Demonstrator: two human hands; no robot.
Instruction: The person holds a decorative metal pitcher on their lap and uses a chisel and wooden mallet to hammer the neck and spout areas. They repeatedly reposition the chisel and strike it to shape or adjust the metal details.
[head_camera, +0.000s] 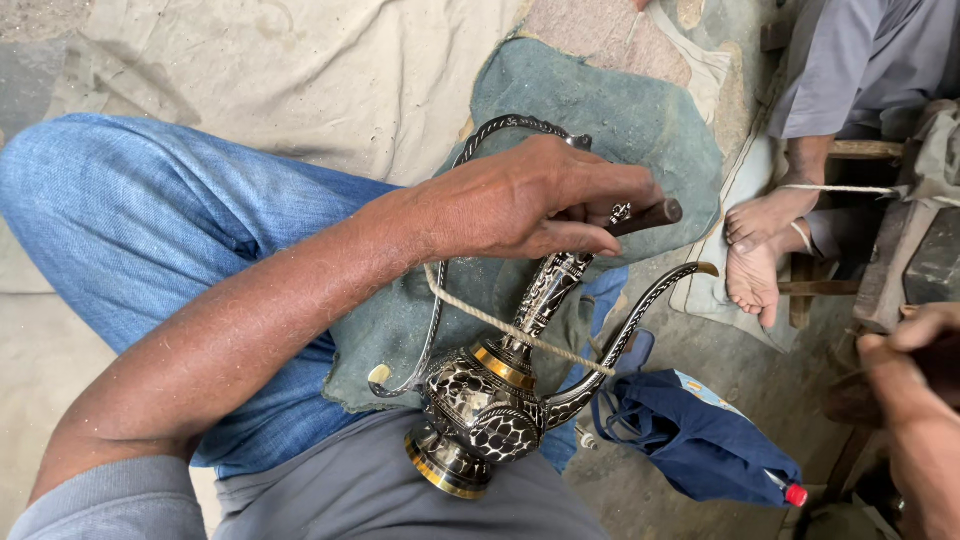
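An ornate black, silver and brass metal ewer (480, 410) with a long curved spout and a thin looping handle lies tilted on my lap. My left hand (520, 200) reaches across from the left and grips a dark wooden-handled tool (650, 215) at the ewer's top. A pale cord (500, 325) runs across the ewer's neck. A worn green cloth pad (620, 110) lies under the ewer, over my knee. My right hand (915, 390) is at the right edge, blurred, with its fingers curled; what it holds is unclear.
My leg in blue jeans (130, 220) fills the left. Another person's bare feet (760, 250) rest on a wooden frame at the upper right. A dark blue bag (690, 440) with a red-capped bottle lies on the dusty floor. Beige sheeting covers the ground behind.
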